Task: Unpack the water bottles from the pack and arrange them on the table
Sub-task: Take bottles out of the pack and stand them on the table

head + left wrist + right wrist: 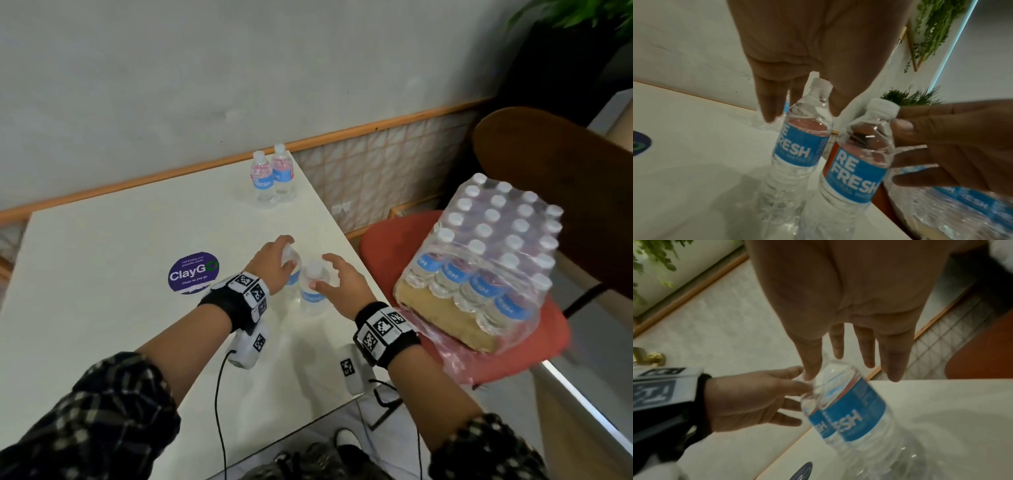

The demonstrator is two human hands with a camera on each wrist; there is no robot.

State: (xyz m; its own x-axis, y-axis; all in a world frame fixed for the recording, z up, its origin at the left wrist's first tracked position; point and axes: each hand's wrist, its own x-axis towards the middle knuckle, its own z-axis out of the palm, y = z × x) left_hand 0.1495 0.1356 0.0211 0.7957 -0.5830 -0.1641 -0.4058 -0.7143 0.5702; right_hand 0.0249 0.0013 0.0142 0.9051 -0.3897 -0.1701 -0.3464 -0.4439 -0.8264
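Two clear water bottles with blue labels stand side by side near the table's right edge: the left bottle (293,278) (797,151) and the right bottle (313,294) (857,175) (857,410). My left hand (286,253) (803,110) hangs over the left bottle's top, straight fingers and thumb on either side of its neck. My right hand (322,270) (838,366) is spread over the right bottle's cap, thumb touching its shoulder. Two more bottles (272,178) stand at the table's far edge. The shrink-wrapped pack (489,260) lies on a chair.
The white table (102,257) carries a purple round sticker (193,272) left of my hands. The pack's red chair seat (383,236) is close to the table's right edge, with its brown backrest (548,164) behind. A wall runs along the far side.
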